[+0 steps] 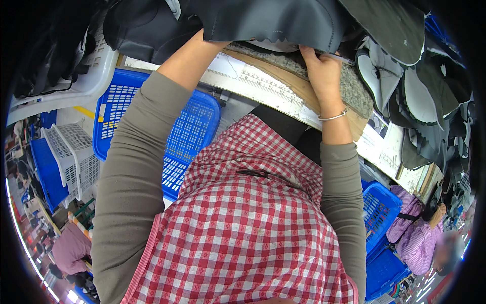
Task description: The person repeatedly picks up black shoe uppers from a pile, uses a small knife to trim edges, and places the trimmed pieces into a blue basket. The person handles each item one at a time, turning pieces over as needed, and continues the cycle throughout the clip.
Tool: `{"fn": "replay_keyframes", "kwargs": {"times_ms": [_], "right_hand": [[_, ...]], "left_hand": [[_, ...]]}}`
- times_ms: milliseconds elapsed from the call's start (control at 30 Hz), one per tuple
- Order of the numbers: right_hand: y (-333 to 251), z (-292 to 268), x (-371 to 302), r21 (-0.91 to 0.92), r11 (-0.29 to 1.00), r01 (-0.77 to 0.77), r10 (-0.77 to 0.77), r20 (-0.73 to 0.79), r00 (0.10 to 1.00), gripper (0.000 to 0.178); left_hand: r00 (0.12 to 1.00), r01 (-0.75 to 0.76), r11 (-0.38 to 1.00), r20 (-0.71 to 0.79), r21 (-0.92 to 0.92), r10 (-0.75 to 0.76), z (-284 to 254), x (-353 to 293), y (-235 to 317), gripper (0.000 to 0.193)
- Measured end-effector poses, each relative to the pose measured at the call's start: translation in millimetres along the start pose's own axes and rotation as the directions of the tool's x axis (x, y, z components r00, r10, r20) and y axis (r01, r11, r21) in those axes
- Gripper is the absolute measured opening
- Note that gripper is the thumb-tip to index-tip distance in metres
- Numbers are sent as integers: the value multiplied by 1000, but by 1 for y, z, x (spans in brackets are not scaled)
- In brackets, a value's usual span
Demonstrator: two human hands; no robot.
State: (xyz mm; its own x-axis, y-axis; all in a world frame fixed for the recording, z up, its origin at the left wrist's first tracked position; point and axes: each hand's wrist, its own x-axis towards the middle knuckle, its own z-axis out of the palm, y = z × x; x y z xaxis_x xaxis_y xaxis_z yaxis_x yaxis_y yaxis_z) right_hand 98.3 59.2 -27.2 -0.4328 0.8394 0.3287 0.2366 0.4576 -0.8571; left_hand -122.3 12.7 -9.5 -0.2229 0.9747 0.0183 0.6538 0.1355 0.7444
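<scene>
A large black leather piece [273, 20] with stitched lines lies across the top of the view, over the workbench edge. My left hand [214, 44] reaches beneath it, so only the wrist end shows and its fingers are hidden. At the lower right edge of the leather, my right hand [324, 73] is closed with thumb and fingers gripping it. A slim pale pen-like stick [343, 59] pokes out beside those fingers; whether they hold it too is unclear. Under the leather is a grey stone slab [354, 86] next to a wooden strip [298, 83].
A printed ruler strip [273, 86] runs along the bench front. Cut black and white shoe-upper pieces [420, 96] pile up on the right. Blue baskets [202, 119] stand below the bench, with a white crate [81, 96] at left. A co-worker in purple checks [417, 243] sits at right.
</scene>
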Motion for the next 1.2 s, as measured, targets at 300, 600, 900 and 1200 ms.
{"fn": "replay_keyframes", "kwargs": {"times_ms": [300, 600, 900, 1200], "right_hand": [[1, -22, -8, 508, 849, -144, 137, 50, 989, 21], [6, -46, -52, 673, 722, -163, 71, 162, 984, 20], [-12, -112, -110, 731, 682, -15, 47, -23, 999, 26], [-82, -272, -90, -213, 871, 443, -454, -696, 556, 39]], "left_hand": [[995, 40, 324, 69, -945, 78, 7, -23, -7, 51], [991, -66, -718, 36, -693, -126, 8, -85, 28, 49], [677, 74, -443, -281, -894, 680, -120, -85, 188, 73], [567, 20, -329, -260, -944, 781, 19, 88, 451, 38]]}}
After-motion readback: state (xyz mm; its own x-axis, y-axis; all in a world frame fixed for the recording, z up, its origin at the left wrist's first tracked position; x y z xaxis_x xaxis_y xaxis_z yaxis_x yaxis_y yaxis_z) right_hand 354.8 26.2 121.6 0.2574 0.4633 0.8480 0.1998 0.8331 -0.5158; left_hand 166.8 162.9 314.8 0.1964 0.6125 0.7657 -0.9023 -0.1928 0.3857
